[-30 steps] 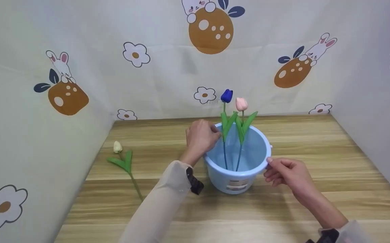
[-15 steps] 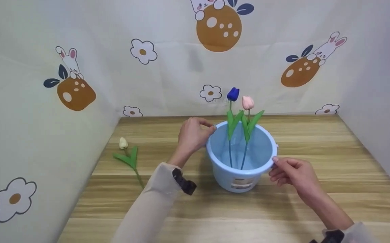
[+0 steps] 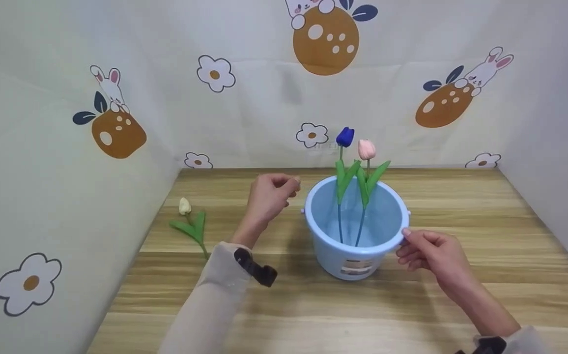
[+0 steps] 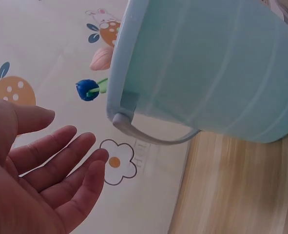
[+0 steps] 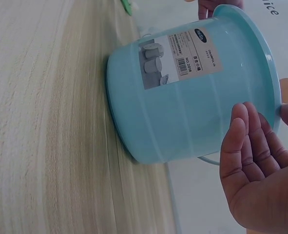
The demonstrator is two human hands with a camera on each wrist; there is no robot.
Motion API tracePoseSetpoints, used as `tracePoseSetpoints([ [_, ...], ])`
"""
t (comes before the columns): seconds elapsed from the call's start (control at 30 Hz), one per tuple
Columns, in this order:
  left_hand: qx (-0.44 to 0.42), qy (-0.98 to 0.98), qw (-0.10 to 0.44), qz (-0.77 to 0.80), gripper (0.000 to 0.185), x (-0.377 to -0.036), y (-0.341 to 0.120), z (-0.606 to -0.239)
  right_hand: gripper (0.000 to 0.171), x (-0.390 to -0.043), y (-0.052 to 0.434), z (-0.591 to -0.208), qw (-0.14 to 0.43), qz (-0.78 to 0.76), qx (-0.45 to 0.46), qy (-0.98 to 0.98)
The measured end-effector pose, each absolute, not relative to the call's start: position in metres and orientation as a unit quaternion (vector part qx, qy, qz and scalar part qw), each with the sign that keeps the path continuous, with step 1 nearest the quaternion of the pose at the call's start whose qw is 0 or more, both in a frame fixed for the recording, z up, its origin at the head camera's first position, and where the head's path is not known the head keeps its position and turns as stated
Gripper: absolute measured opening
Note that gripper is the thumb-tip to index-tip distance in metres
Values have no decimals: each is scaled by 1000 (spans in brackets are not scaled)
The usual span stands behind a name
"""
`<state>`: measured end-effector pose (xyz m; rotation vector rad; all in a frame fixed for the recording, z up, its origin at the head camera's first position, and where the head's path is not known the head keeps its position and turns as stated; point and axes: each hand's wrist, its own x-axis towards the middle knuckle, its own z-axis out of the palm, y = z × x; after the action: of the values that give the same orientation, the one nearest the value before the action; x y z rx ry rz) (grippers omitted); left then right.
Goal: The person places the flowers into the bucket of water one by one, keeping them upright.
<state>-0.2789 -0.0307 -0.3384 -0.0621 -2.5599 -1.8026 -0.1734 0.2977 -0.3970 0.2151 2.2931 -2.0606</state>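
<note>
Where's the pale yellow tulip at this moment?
In the head view, the pale yellow tulip lies on the wooden tabletop at the picture's left side, with the left hand appearing between it and the blue bucket.

This was a booth-like nook: a wood-grain surface (image 3: 343, 314) met pale walls (image 3: 254, 118) on three sides, printed with rabbits (image 3: 112, 92), fruit (image 3: 326, 44) and flowers (image 3: 216, 74).
</note>
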Motion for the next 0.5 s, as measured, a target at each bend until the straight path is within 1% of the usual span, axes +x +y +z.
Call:
tracePoseSetpoints([
  [0.23, 7, -794, -8, -608, 27, -277, -46, -346, 29, -173, 301, -398, 21, -670, 75, 738],
  [0.5, 41, -766, -12, -641, 30, -274, -71, -361, 30, -174, 299, -397, 32, -669, 69, 739],
])
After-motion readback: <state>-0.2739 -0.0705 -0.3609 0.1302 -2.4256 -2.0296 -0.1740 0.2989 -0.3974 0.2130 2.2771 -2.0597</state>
